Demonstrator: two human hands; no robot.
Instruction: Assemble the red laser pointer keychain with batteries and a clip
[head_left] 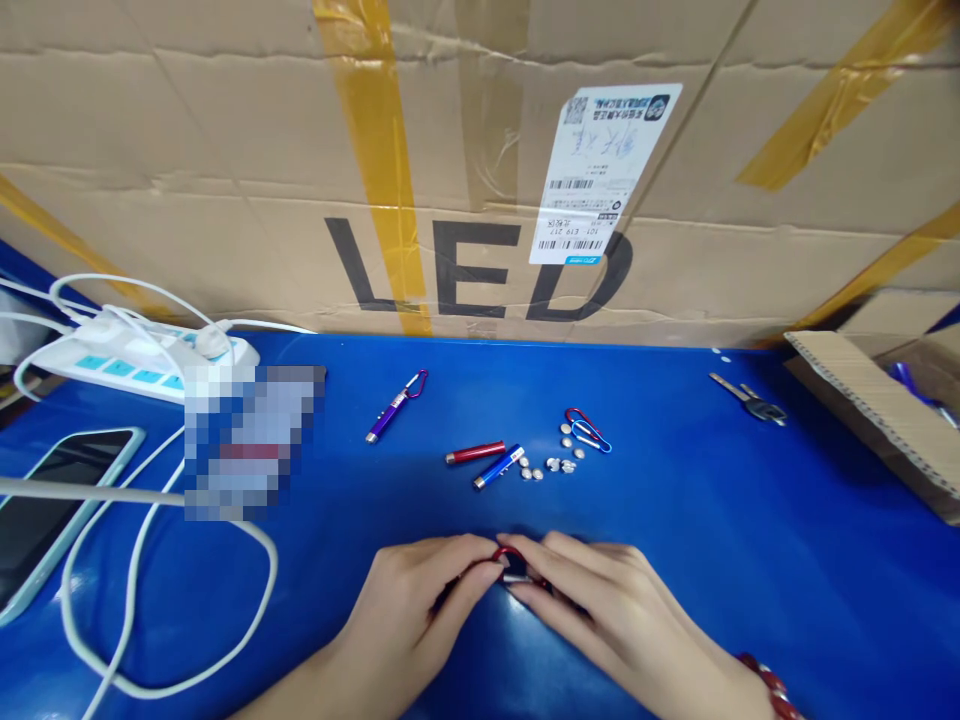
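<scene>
Near the front of the blue table, a red carabiner clip [511, 551] is pinched between both hands, its silvery gate showing. My left hand [420, 590] is closed on its left end, thumb and fingertips together. On the other end, the thumb and fingers of my right hand [600, 595] grip the clip; whether it joins something else inside that hand is hidden. Beyond the hands lie a red penlight body [476, 453] and a blue penlight body [498, 468]. Several button cells [537, 474] are scattered beside them, near a loose red carabiner [581, 420] and a blue carabiner [592, 437].
A purple penlight [388, 417] with its clip lies further left. At left are a white power strip [112, 360], cables [131, 560], a phone [64, 490] and a blurred-out item [259, 440]. Keys [754, 402] and an open carton [870, 420] sit right. A large cardboard box [247, 150] stands behind.
</scene>
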